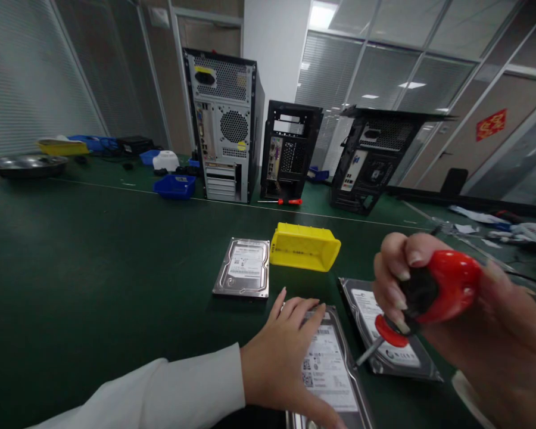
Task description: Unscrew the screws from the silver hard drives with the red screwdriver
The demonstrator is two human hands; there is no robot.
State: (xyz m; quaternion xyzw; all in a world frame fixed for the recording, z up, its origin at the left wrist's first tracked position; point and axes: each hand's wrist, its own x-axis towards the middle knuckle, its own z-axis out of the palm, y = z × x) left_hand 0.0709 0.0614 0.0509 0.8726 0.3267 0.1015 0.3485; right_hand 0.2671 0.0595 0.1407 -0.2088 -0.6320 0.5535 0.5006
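Note:
My right hand (455,310) is wrapped round the red and black handle of a screwdriver (449,286), whose metal shaft slants down to the right edge of a hard drive (333,369). Whether the tip sits in a screw is too small to tell. My left hand (283,357) lies across the left side of that drive with fingers spread, covering part of its label. A second hard drive (361,304) lies partly behind my right hand. Farther off on the left is a third hard drive (245,268), label up.
Beyond the drives is a yellow bin (306,247). Three computer cases (226,125) stand at the back, with another screwdriver (290,202) before the middle one. A blue bin (175,186) and a metal bowl (24,165) are on the left. Cables and papers clutter the right.

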